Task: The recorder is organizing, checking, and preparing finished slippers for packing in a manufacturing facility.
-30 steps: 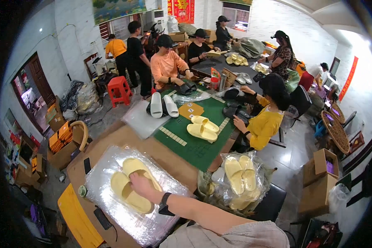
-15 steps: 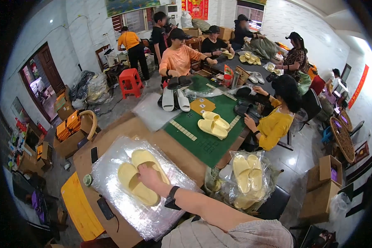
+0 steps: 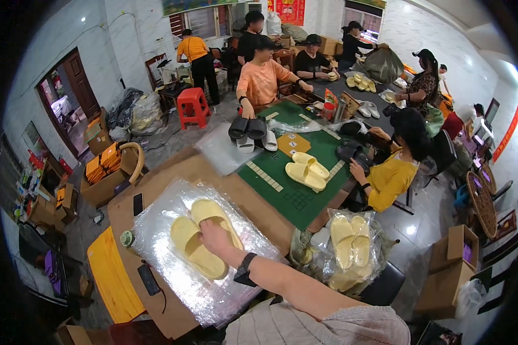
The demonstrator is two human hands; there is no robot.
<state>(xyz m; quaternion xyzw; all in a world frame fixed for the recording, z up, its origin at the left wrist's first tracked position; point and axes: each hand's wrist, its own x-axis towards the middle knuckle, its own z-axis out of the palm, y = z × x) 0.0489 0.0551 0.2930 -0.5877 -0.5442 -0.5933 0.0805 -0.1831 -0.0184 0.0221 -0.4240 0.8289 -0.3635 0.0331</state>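
Right hand (image 3: 216,238) lies open on the yellow slipper pair (image 3: 204,236), atop the clear plastic sheet (image 3: 178,287). Left hand unseen. Versus earlier: contact unchanged.

The slippers (image 3: 200,241) under the hand (image 3: 216,238) look like soft foam or rubber — matt, smooth, pale yellow. They lie on a clear plastic sheet (image 3: 172,276), glossy and crinkled, catching white glare. Beneath it the table (image 3: 178,172) is brown and dull, like cardboard or fibreboard. The mat (image 3: 305,190) is green, flat and matt, with a printed grid. A bag (image 3: 351,253) of thin clear film, shiny and wrinkled, holds more yellow slippers. The black slippers (image 3: 246,127) have a slight sheen. The stool (image 3: 193,106) is red moulded plastic, smooth. The boxes (image 3: 452,270) are plain brown cardboard. The sleeve (image 3: 328,328) is ribbed knit cloth — soft and matt.
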